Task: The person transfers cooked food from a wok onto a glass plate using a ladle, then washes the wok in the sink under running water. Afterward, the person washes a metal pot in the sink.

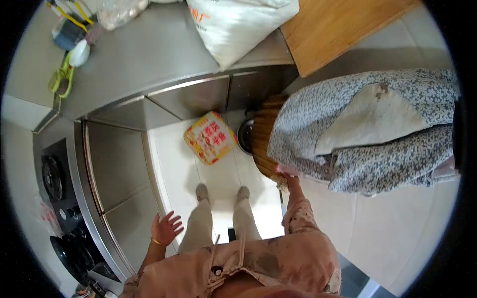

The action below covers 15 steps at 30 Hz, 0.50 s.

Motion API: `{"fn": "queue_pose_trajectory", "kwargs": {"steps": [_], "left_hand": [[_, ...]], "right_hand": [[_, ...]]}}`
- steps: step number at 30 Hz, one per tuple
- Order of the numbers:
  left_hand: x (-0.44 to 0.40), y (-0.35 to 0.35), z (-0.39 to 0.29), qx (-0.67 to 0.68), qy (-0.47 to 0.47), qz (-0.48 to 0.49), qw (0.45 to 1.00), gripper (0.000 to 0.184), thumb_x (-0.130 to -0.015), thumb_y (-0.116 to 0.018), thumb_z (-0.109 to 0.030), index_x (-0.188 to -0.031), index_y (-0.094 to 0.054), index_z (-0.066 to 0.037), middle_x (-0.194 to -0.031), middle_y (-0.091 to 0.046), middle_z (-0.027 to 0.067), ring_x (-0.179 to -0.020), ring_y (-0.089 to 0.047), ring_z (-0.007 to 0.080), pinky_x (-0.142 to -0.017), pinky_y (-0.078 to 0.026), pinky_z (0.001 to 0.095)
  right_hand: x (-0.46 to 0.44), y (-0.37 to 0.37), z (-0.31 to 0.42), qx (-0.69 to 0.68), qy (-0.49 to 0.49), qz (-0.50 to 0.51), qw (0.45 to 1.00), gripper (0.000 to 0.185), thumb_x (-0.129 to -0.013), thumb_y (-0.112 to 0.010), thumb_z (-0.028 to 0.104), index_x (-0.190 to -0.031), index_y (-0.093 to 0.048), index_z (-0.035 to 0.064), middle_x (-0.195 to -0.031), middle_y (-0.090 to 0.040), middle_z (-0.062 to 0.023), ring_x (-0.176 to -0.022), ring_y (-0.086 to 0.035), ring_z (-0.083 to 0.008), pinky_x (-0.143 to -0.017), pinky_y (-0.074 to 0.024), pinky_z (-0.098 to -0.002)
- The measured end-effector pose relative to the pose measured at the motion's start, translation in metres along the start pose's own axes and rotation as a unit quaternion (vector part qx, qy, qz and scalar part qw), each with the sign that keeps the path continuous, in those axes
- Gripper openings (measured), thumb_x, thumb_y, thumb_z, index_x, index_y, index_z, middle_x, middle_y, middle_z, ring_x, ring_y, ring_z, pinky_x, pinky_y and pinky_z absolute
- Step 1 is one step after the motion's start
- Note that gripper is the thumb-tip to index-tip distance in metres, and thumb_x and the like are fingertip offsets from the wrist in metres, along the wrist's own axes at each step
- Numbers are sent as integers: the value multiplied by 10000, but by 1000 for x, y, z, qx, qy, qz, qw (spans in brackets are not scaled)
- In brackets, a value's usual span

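Observation:
My left hand hangs with fingers spread above the floor, near the cabinet doors, and holds nothing. At the near edge of a blue-grey flower-patterned cloth, my right hand reaches in beside a pink edge. Its fingers are mostly hidden, so its grip does not show. A pale crumpled thing lies against that hand. The cloth has a plain whitish patch and drapes over a brown ribbed thing, whose kind I cannot make out.
A yellow-and-white box with red print stands on the tiled floor, with a dark round pan-like thing nearby. The steel counter carries a white sack. A wooden board is at upper right, a gas stove at left.

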<state>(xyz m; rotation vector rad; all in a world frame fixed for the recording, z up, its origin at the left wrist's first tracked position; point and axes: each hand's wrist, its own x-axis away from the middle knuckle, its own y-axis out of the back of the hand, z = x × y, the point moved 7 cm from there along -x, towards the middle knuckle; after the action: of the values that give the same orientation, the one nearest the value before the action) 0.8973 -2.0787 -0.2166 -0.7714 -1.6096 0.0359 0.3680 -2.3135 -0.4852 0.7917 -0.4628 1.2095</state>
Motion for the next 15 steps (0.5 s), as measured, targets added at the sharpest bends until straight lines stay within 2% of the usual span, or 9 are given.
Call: {"fn": "queue_pose_trajectory", "kwargs": {"steps": [1,2,5,6,9,10,13,14,15], "left_hand": [[2,-7,0,1,-1,10,1000,606,-816,-392,-588,-1142,-510,-92,-1070,-561,154,-945,-538,299,-870,-394,490],[2,-10,1,-3,-2,3,1000,585,-826,-391,-572,-1126,-524,-88,-1065,-568,165,-948,-546,311,-871,-395,498],[5,-27,4,5,12,49,999,547,-852,-382,-526,-1122,-538,-78,-1082,-569,183,-984,-545,334,-885,-388,514],[6,-31,4,-8,13,50,999,545,-852,-385,-524,-1131,-532,-79,-1093,-563,183,-994,-540,333,-889,-385,514],[6,-48,5,-35,19,63,997,539,-850,-397,-516,-1148,-520,-85,-1118,-550,183,-1017,-529,330,-900,-379,512],[8,-52,5,-40,24,68,997,537,-849,-401,-514,-1153,-516,-87,-1124,-546,183,-1023,-526,330,-904,-378,512],[10,-61,2,-44,36,109,992,532,-847,-414,-507,-1161,-506,-87,-1127,-543,185,-1017,-527,335,-901,-382,510],[10,-62,-1,-47,37,110,992,529,-845,-418,-506,-1156,-507,-86,-1123,-543,185,-1014,-527,335,-900,-384,509],[9,-63,-4,-50,36,113,992,527,-843,-423,-505,-1151,-509,-86,-1119,-544,185,-1012,-526,336,-898,-386,508]], "right_hand": [[-16,-14,-5,-95,0,41,995,563,-737,-701,201,-1177,-447,-42,-1065,-560,-160,-868,-586,-246,-712,-502,-319],[-24,-31,-12,-192,-38,121,973,396,-764,-663,108,-1109,-510,-10,-989,-588,-117,-841,-592,-226,-702,-503,-312],[-19,-36,5,-147,6,65,987,294,-762,-655,85,-1034,-569,18,-920,-608,-89,-821,-595,-195,-680,-500,-319],[-9,-34,18,4,179,21,984,317,-740,-683,206,-980,-602,15,-921,-628,-116,-846,-608,-228,-685,-492,-354],[47,-31,62,288,207,-79,932,441,-691,-697,375,-956,-619,31,-932,-632,-153,-884,-608,-267,-700,-478,-385],[51,-23,56,286,174,-99,937,479,-643,-694,441,-925,-633,59,-894,-635,-166,-864,-602,-315,-716,-471,-404],[85,6,56,330,80,-63,938,445,-678,-624,449,-910,-642,70,-927,-629,-161,-884,-579,-351,-773,-464,-412],[94,18,47,271,109,-46,955,395,-681,-604,424,-849,-659,71,-869,-637,-160,-832,-597,-344,-746,-473,-416],[104,29,47,311,102,-39,944,385,-682,-600,414,-852,-660,74,-877,-638,-154,-832,-598,-339,-747,-474,-414]]}}
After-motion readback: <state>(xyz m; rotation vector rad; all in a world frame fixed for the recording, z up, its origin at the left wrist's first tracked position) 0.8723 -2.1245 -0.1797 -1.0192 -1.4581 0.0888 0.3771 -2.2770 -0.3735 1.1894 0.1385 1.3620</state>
